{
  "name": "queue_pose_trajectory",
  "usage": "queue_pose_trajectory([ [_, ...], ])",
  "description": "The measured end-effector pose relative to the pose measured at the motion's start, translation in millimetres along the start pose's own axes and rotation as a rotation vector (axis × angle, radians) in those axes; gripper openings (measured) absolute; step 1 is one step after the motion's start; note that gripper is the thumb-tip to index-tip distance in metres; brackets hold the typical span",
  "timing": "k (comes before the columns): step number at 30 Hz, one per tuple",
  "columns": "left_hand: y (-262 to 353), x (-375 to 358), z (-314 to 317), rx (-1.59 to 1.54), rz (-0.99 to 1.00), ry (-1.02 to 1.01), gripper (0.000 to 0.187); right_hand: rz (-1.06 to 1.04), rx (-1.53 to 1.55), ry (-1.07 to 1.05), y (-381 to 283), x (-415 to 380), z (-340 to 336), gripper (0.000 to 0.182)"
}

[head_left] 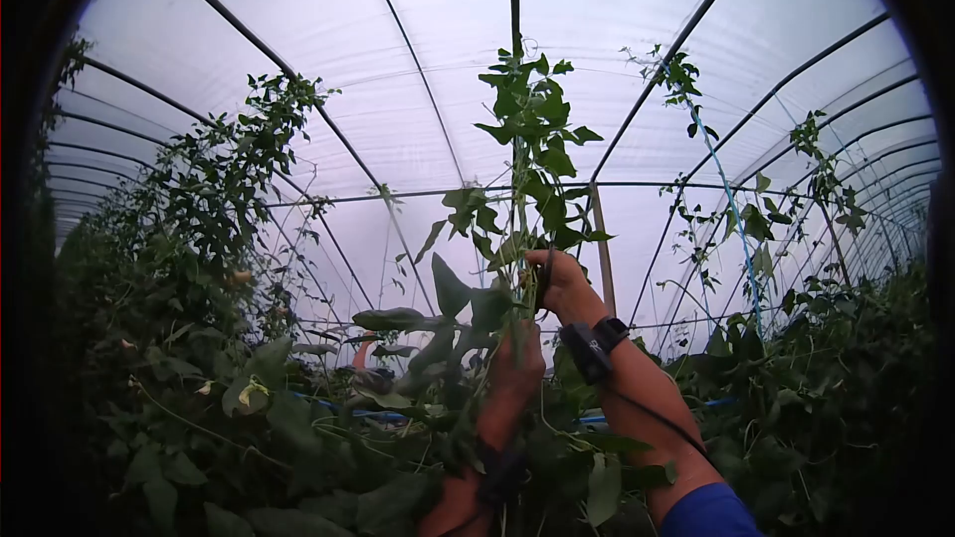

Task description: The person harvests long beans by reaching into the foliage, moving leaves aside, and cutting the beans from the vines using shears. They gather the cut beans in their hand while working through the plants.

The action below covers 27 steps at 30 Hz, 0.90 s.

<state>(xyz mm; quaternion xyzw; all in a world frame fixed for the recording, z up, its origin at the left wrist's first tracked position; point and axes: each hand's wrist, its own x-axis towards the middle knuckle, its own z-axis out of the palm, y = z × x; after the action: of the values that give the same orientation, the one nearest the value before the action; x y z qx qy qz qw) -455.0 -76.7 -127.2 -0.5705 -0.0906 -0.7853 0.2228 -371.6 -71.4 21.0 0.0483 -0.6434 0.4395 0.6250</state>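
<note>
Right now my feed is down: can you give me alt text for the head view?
Both hands are raised on a tall leafy vine in a plastic-covered greenhouse: the right hand grips the stem higher up, the left hand just below it among the leaves. Both wrists wear dark bands, and green plants fill both sides.

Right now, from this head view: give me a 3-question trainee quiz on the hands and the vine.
1. True or false: the right hand grips the vine stem higher than the left hand does.
2. What does the stem climb? A) wooden stake B) hanging string C) wire fence
3. Fill in: both wrists wear a dark ____.

Key: 1 true. 2 B, a string running up toward the greenhouse roof. 3 band; see the right wristband.
</note>
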Motion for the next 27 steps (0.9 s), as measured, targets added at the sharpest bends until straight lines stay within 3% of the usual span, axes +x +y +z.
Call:
queue_pose_trajectory([
  [3, -1.6, 0.0, -6.1, 0.065, 0.069, -0.029, 0.02, -0.092, 0.136, 0.1, 17.8, -14.5, 6.8, 0.01],
  [5, -2.6, -3.2, -7.9, 0.132, 0.077, -0.097, 0.021, -0.266, -0.104, 0.263, 23.8, -20.3, 6.8, 0.013],
  [9, 6.1, -7.1, -8.8, 0.123, -0.068, -0.261, 0.017, -0.392, -0.135, 0.195, 17.9, -42.1, 3.0, 0.017],
  [16, 20.6, -18.6, -23.4, 0.283, 0.322, -0.29, 0.012, -0.475, -0.176, 0.098, 4.3, -94.5, 4.3, 0.015],
  [19, 24.6, -25.4, -23.2, 0.128, 0.389, -0.159, 0.011, -0.492, -0.214, 0.125, 0.7, -115.3, 4.2, 0.013],
  [22, 14.6, -22.5, -21.4, -0.069, 0.365, -0.227, 0.015, -0.53, -0.257, 0.095, 6.0, -110.8, -4.8, 0.012],
  [27, 11.7, -18.3, -27.4, 0.035, 0.411, -0.206, 0.017, -0.557, -0.384, 0.113, 18.0, -101.4, -20.7, 0.012],
])
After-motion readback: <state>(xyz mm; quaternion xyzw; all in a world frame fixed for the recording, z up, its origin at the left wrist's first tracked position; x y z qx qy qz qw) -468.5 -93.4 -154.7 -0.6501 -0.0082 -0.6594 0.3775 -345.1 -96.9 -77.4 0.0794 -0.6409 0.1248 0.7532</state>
